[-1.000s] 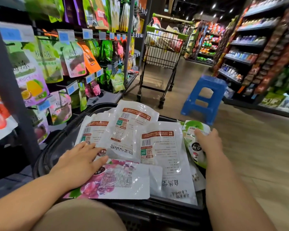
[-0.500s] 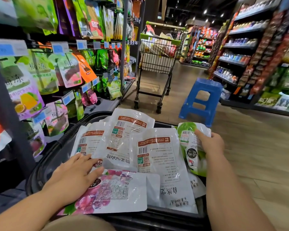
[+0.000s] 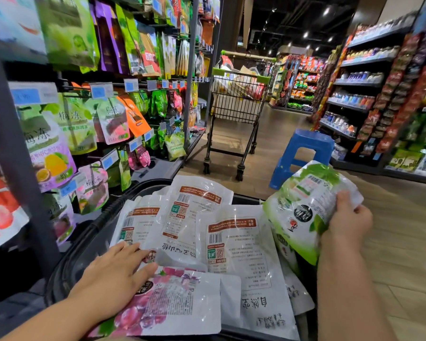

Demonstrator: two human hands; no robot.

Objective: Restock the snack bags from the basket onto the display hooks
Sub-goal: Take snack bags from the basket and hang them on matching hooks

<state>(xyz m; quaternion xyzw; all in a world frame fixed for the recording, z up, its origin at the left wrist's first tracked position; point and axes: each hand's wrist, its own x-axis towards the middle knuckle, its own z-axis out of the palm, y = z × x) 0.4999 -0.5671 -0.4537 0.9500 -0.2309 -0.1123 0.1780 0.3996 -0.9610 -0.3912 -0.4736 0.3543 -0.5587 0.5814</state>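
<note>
Head: left hand (image 3: 113,279) presses maybe five bags (image 3: 234,247); right hand (image 3: 349,220) grips one green bag (image 3: 298,212).

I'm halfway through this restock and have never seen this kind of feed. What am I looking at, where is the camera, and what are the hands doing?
There is no machine here. A person works with two bare hands, and the single picture comes from a wide-angle camera on their head, looking forward and down. The dark basket in front of them holds a pile of snack bags, mostly white bags lying back side up. The left hand rests flat, fingers straight, on a pink-printed bag at the near edge. The right hand grips a green bag, held above the basket's right side. To the left is the display rack, with bags hanging on hooks. Further down the aisle stand a shopping cart and a blue stool.
</note>
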